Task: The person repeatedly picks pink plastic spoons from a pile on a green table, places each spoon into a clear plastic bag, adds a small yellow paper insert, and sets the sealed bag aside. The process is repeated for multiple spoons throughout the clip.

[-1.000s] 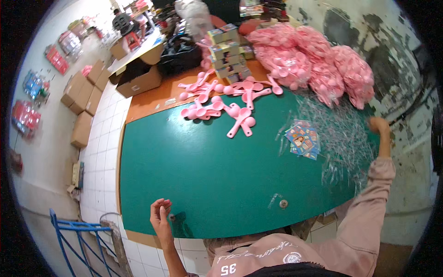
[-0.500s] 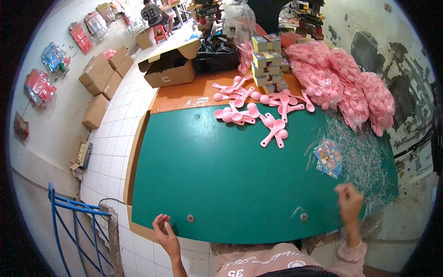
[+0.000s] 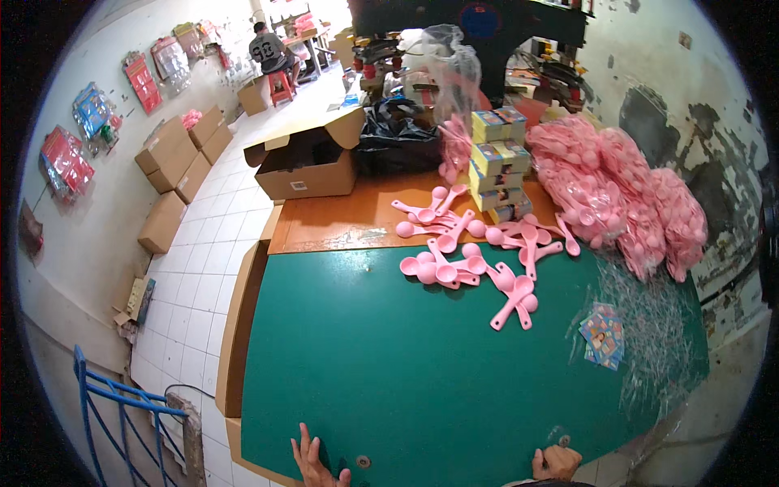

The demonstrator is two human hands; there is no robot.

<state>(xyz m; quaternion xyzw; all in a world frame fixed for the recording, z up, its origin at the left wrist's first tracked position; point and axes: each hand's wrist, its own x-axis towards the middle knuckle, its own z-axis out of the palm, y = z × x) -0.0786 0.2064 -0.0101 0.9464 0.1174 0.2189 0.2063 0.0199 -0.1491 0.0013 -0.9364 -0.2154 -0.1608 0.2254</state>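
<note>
Both hands rest empty at the green surface's [image 3: 422,365] near edge: left hand [image 3: 315,463] spread flat, right hand [image 3: 557,463] curled. Pink spoons [image 3: 475,260] lie scattered at the far edge; reaching them requires leaning forward.

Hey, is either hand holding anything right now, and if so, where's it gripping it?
Nothing is held. The left hand lies open on the green table; the right hand rests curled and empty.

Two bare hands rest at the near edge of a green-topped table [image 3: 422,373]. The left hand [image 3: 312,463] lies flat with fingers spread, near the near left corner. The right hand [image 3: 556,463] sits curled, knuckles up, farther right along the same edge, just beside a small round fitting [image 3: 563,441].
</note>
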